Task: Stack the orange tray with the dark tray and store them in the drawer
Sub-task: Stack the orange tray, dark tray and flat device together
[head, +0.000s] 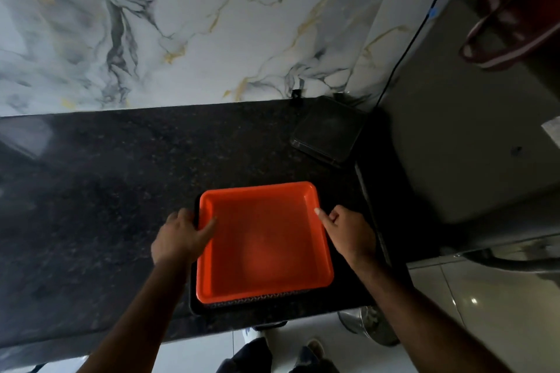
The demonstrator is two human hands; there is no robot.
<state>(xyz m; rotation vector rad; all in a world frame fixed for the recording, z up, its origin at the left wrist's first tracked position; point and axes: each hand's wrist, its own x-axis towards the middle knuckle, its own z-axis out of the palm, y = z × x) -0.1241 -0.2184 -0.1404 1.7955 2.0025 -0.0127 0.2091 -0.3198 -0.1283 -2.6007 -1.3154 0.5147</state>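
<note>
The orange tray lies inside the dark tray, whose patterned near rim and black left edge show around it. Both rest on the black granite counter near its front edge. My left hand grips the left edge of the two trays, thumb inside the orange rim and fingers curled around the outside. My right hand holds the right edge, thumb lying on the orange rim, fingers hidden beneath. No drawer is visible.
A dark glass dish sits at the counter's back right corner. A grey appliance stands to the right with a red bag above it. A marble wall backs the counter. A metal bin stands on the floor.
</note>
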